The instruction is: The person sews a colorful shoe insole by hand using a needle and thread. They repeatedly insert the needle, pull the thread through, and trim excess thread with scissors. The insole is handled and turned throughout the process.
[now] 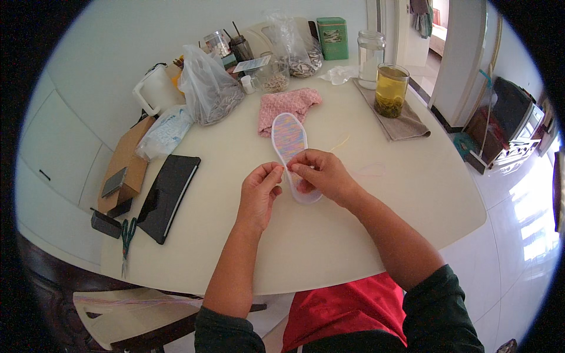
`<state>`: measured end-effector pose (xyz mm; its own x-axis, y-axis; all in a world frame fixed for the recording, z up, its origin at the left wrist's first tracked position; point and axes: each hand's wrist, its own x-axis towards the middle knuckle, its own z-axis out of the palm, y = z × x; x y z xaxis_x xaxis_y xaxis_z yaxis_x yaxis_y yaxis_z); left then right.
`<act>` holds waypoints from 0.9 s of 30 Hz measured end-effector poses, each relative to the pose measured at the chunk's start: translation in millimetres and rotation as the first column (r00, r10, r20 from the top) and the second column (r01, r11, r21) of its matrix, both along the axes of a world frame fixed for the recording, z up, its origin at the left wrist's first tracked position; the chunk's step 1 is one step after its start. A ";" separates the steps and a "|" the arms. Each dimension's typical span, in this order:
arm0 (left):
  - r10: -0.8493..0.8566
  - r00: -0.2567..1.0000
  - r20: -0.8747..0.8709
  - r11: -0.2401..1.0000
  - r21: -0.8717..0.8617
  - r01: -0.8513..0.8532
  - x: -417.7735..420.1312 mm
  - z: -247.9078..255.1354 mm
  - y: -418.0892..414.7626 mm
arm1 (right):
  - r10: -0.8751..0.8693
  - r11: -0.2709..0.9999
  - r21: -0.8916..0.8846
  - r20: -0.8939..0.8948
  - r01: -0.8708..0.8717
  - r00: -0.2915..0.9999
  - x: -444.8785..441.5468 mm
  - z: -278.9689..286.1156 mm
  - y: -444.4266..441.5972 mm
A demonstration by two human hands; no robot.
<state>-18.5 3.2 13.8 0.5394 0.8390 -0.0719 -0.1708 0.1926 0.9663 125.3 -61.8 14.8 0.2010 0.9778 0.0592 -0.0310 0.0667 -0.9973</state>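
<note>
In front of me is a shoe sole (289,134) with a white rim and multicoloured pastel stitching. Its upper end overlaps a pink textured cloth (282,103), and its pale lower end looks translucent. My right hand (322,174) grips the sole around its middle, thumb and forefinger pinched at the left rim. Close beside them, the thumb and forefinger of my left hand (261,192) are pinched together at that same rim. Whatever small thing lies between the fingertips is too small to make out. A loop of pale pink yarn (373,169) lies right of my right hand, below a short yellow strand (340,142).
At left lie green-handled scissors (127,236), a black folding case (170,198) and a cardboard box (126,165). Filled plastic bags (207,88), a glass mug (273,77) and a green tin (333,39) stand behind. A glass of tea (391,90) rests on a brown cloth (408,123) beside a water jar (370,57).
</note>
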 end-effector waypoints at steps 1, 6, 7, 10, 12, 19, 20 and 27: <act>0.009 1.000 -0.001 1.000 0.018 -0.009 -0.1 -0.2 0.2 | -0.031 0.999 0.031 0.057 0.030 0.998 0.7 0.4 0.1; 0.067 0.997 -0.047 0.985 0.163 -0.059 -0.4 -4.7 3.2 | -0.097 0.987 0.147 0.182 0.070 0.978 1.5 0.4 1.5; 0.100 0.992 -0.081 0.974 0.212 -0.081 1.0 -3.4 1.3 | -0.093 0.986 0.151 0.178 0.067 0.980 1.4 -1.8 2.4; 0.200 0.968 -0.154 0.912 0.391 -0.126 4.2 0.4 -4.1 | -0.092 0.984 0.164 0.173 0.063 0.981 0.3 -5.9 4.2; 0.259 0.952 -0.166 0.832 0.538 -0.133 4.4 -3.2 -2.8 | -0.104 0.982 0.175 0.180 0.072 0.978 0.3 -6.5 4.3; 0.302 0.934 -0.191 0.648 0.760 -0.054 7.8 -1.7 -7.9 | -0.216 0.951 0.294 0.401 0.099 0.890 0.6 -5.5 3.1; 0.273 0.941 -0.200 0.648 0.761 -0.027 8.5 -0.9 -9.4 | -0.212 0.948 0.307 0.424 0.081 0.880 0.5 -4.9 1.7; -0.182 0.965 -0.189 0.930 0.284 0.232 2.9 -11.0 0.2 | -0.324 0.925 0.378 0.835 -0.037 0.444 -2.0 15.7 -9.1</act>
<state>-15.7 3.4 2.7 0.7058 0.7050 0.0689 0.0000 -0.0972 0.9953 123.3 -70.8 30.5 0.0001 0.8276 0.5614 0.8765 0.2702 -0.3984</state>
